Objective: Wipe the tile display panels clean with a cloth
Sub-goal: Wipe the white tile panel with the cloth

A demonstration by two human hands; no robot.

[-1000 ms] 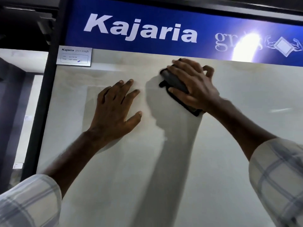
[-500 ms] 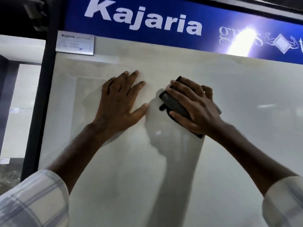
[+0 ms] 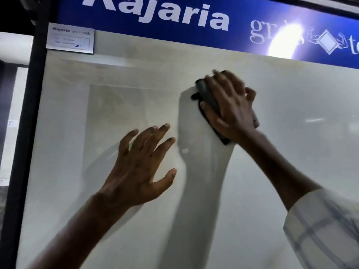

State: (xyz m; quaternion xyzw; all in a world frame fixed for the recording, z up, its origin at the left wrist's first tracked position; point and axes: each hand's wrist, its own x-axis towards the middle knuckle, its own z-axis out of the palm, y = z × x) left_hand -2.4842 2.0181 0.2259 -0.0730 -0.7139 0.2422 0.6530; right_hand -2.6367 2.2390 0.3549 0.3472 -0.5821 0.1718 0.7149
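A large pale grey tile display panel (image 3: 281, 171) fills the head view, glossy and reflecting my arms. My right hand (image 3: 231, 109) lies flat on a dark cloth (image 3: 206, 95) and presses it against the upper middle of the panel; the fingers are blurred by motion. Dark edges of the cloth show above and below the palm. My left hand (image 3: 141, 167) is open with fingers spread on or just off the panel, lower and to the left of the cloth; contact is unclear.
A blue "Kajaria" header strip (image 3: 155, 14) runs along the top, with a bright light glare (image 3: 281, 43) on it. A small white label (image 3: 70, 38) sits at the panel's top left corner. A black frame post (image 3: 29, 133) borders the left edge, with other displays beyond it.
My right hand slid the cloth down the panel, then back up a little. My left hand has dropped lower on the panel and its fingers have spread.
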